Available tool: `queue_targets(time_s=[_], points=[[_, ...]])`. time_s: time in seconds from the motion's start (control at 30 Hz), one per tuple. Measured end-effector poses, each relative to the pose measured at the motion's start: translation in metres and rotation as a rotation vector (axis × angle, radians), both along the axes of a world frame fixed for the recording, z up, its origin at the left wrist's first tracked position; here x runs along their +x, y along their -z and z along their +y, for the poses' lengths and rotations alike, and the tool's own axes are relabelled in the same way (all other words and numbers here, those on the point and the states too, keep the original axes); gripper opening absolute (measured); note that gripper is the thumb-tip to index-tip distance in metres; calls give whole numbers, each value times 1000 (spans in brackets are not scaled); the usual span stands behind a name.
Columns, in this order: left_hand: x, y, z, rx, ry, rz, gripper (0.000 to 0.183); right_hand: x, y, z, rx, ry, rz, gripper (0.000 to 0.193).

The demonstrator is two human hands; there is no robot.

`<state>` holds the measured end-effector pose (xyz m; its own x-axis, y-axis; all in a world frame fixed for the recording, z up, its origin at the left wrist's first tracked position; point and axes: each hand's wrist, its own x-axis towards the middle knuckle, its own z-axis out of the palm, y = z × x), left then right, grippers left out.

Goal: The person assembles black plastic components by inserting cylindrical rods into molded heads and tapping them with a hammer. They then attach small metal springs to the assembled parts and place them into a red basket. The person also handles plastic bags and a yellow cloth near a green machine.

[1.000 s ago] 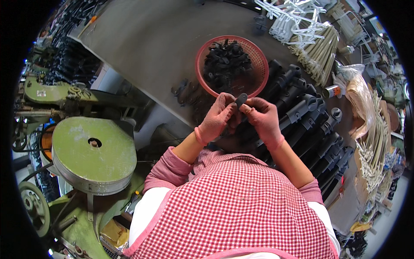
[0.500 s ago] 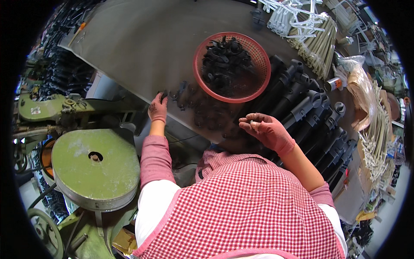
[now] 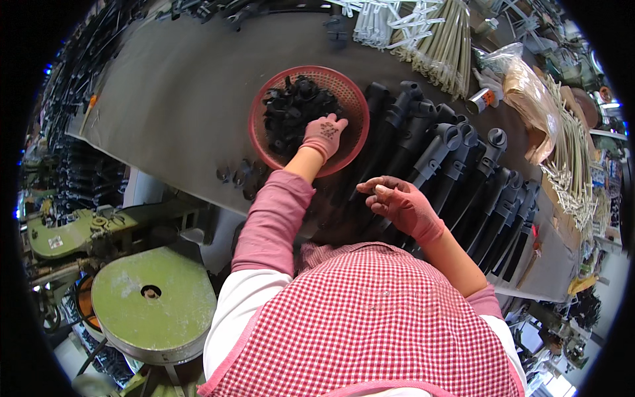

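My left hand, in a pink glove, reaches over the near rim of a red plastic basket onto the right side of a heap of small black curved parts. Its fingers bend downward and their tips are hidden, so I cannot tell whether it grips a part. My right hand, gloved in pink with darkened fingertips, is raised near the table's front edge. Its thumb and fingers pinch together on something too small to make out. Several loose black parts lie on the table left of the basket's near side.
Black tubes with clamp ends lie in a row at the right. Beyond them are pale rods, white metal pieces, a can and plastic-wrapped brown material. A green machine with a round cover stands at the left.
My left hand has left the table's front-left edge and moved right into the basket. My right hand stays raised in nearly the same pose. The view has shifted, moving the basket left in the picture.
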<state>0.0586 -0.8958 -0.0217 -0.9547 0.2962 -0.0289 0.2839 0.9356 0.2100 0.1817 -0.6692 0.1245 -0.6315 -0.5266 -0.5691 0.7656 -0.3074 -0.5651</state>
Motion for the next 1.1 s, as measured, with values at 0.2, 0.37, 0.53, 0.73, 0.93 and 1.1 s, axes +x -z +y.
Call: queue_targets(time_s=[0.2, 0.37, 0.53, 0.73, 0.93, 1.1], points=[[-13, 22, 28, 126, -281, -314, 27, -3, -6, 17, -22, 128, -75, 44], [7, 19, 16, 360, -417, -250, 32, -14, -10, 19, -148, 181, 36, 26], [-6, 25, 30, 103, -352, -487, 38, -16, -17, 24, -44, 120, 18, 17], [10, -10, 31, 701, -415, -283, 20, -13, -28, 30, 77, 220, 46, 20], [101, -117, 37, 1892, -171, -507, 16, -14, -43, 11, 75, 213, 222, 31], [140, -166, 36, 1736, -119, -227, 21, -6, -58, -9, 145, 73, 349, 32]])
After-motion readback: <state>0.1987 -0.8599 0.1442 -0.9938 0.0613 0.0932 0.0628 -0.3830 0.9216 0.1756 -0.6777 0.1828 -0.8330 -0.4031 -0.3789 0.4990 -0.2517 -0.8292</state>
